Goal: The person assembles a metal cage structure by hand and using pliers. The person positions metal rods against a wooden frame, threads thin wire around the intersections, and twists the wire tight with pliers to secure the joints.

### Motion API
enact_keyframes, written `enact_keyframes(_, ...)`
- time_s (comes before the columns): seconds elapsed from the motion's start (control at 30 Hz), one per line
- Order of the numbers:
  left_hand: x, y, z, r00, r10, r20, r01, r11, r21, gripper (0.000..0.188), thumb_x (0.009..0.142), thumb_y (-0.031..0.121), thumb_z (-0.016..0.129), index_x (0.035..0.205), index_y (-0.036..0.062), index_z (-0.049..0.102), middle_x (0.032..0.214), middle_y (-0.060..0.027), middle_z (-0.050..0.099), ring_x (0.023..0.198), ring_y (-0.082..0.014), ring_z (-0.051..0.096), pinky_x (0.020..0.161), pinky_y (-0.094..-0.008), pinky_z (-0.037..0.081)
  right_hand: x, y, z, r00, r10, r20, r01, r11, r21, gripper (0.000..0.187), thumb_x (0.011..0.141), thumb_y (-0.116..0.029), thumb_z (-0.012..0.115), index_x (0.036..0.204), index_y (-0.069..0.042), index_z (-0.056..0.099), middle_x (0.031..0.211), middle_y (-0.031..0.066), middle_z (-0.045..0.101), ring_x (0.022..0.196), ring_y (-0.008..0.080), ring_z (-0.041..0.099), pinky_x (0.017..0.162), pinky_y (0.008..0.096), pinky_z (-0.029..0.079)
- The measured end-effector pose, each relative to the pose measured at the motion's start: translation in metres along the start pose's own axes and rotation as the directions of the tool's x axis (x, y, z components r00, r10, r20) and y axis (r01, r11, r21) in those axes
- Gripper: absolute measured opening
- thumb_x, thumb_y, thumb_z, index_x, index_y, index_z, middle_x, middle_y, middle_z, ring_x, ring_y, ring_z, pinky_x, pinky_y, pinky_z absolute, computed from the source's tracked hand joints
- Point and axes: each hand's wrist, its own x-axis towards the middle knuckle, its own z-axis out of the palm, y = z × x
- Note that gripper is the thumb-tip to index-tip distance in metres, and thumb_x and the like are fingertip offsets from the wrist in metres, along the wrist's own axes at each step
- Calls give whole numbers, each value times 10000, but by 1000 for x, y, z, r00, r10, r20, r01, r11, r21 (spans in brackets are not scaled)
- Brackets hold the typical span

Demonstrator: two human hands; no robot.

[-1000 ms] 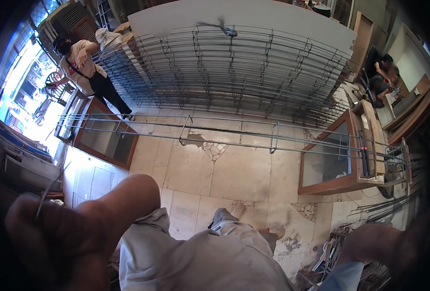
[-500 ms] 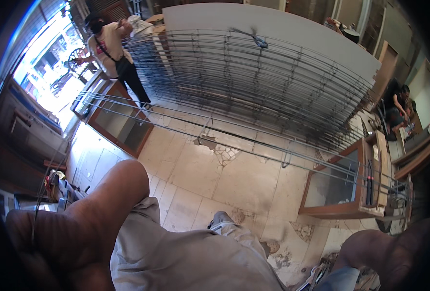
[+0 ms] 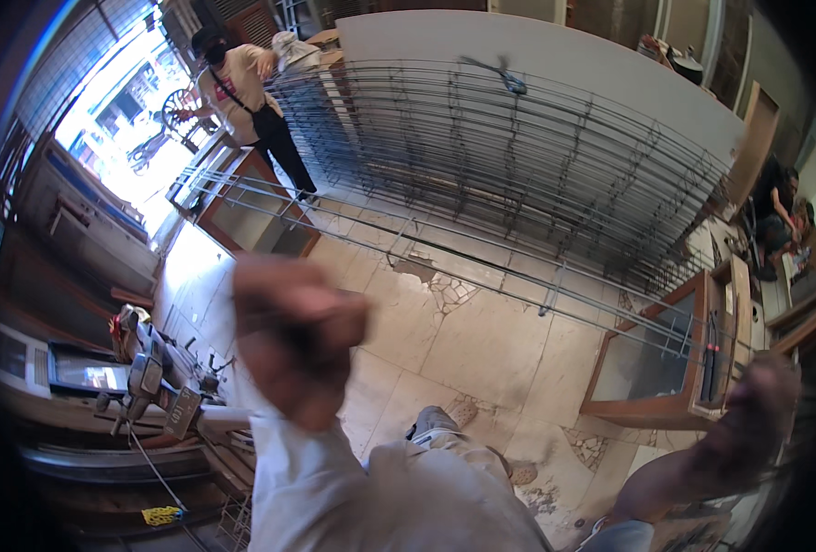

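My left hand (image 3: 298, 336) is raised in front of my body, smeared by motion, with its fingers looking curled in. Whatever it may hold is hidden. On the right, my right hand (image 3: 765, 391) is lifted close to the right end of a long reinforcing-bar cage (image 3: 472, 258); blur hides its fingers, and I cannot tell whether it touches the bars. The cage has thin steel bars joined by stirrups. It spans a glass-fronted wooden cabinet (image 3: 601, 407) on the right and a wood-framed panel (image 3: 259, 216) on the left. Red-marked dark-handled cutters (image 3: 711, 348) lie on the right cabinet.
Beyond the cage stands a large stack of tied bar cages (image 3: 518, 156), with a blue-handled tool (image 3: 514, 85) on top. A person (image 3: 247, 97) stands at the far left, another (image 3: 776, 216) sits far right. A motorcycle (image 3: 164, 377) is at left. The tiled floor (image 3: 463, 340) has broken patches.
My left hand has swung from the lower left in toward the middle. The right hand has risen toward the cage's end. The view has shifted left, showing the motorcycle more fully.
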Motion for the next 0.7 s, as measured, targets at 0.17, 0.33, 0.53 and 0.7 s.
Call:
enact_keyframes(0.17,-105,-91,89,863,-501,-58,455,822,-342,157,1070,246,460,1032,93,456,700,21,332,529,-70,269,542,-254,293,-96,-6,39,777,313,546,-443,888,122,533,777,-140,801,1272,-62,621,1043,173,634,918,333,639,840,417,522)
enact_keyframes(0.33,-186,-123,197,713,-690,-126,591,687,-422,136,1031,166,552,1054,56,476,858,-43,470,816,-150,478,778,-312,430,-212,-10,23,609,622,491,-774,602,198,521,885,-52,691,1360,-21,479,1000,212,643,885,349,664,792,437,539)
enact_keyframes(0.53,-230,-155,251,638,-686,349,705,703,94,86,934,52,661,977,7,602,982,-92,614,965,-183,586,896,-309,457,-253,9,-62,515,818,255,-856,503,117,265,932,-49,649,1176,-14,552,895,180,673,761,297,689,686,377,541)
enact_keyframes(0.7,-277,-160,344,633,-642,433,610,758,232,139,922,64,684,1012,-29,633,955,-97,701,931,-176,659,860,-306,502,-292,35,-146,500,863,68,-866,500,14,140,923,-21,653,1049,-3,595,885,195,673,749,331,702,632,386,538)
